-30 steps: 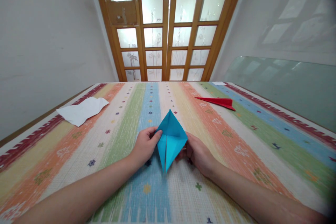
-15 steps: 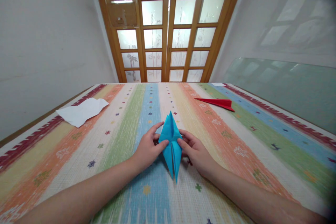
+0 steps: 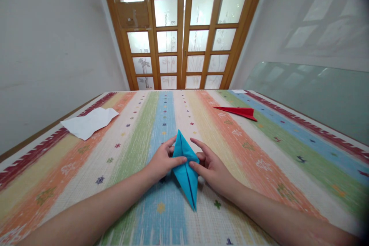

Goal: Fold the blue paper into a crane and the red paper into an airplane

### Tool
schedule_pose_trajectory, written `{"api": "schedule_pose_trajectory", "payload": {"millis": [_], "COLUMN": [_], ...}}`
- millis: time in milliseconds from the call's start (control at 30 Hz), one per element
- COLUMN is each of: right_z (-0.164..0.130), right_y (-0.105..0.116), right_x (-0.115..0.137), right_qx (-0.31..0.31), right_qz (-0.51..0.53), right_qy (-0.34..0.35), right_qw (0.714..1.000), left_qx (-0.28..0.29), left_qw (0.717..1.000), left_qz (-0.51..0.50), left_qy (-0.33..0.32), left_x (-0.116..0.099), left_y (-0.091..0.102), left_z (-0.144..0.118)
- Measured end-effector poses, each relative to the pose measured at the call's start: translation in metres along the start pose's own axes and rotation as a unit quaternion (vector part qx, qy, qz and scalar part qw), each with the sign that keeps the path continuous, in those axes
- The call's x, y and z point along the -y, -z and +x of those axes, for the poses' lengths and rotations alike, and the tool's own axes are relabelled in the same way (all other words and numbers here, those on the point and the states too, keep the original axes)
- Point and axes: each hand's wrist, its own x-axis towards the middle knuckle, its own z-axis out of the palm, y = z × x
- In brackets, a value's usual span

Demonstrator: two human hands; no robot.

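1. Blue folded paper (image 3: 186,169) sits flat on the desk (image 3: 259,153), dead centre in my view. It's a long narrow kite shape with a crease down the middle, one tip pointing away from me and the other back toward me.
2. My left hand (image 3: 161,161) is on its left edge, thumb pressing down on the paper about halfway along, fingers curled at the far side of the flap.
3. My right hand (image 3: 213,167) mirrors that on the right edge, thumb tip on the paper, index finger stretched out past it. So both hands are pinned on the blue piece, thumbs nearly meeting at the crease, not gripping it off the surface.
4. Striped pastel cloth (image 3: 138,138) covers the whole desk.
5. Red folded paper (image 3: 239,112) lies well off to the far right, nothing touching it.
6. White crumpled sheet (image 3: 89,122) lies near the far left edge.
7. Wooden glazed doors (image 3: 181,34) are straight ahead behind the desk.
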Motion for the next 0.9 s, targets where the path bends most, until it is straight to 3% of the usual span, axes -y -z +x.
{"api": "schedule_pose_trajectory", "payload": {"millis": [500, 900], "right_z": [0.0, -0.003], "right_y": [-0.001, -0.003], "right_x": [0.005, 0.005], "right_qx": [-0.004, 0.052], "right_qz": [0.01, -0.055], "right_qy": [-0.007, -0.018], "right_qw": [1.0, 0.997], "left_qx": [0.02, 0.005], "left_qw": [0.999, 0.998], "left_qz": [0.037, 0.048], "left_qy": [-0.017, 0.039], "left_x": [-0.009, -0.009], "left_y": [-0.005, -0.015], "left_z": [-0.006, -0.005]}}
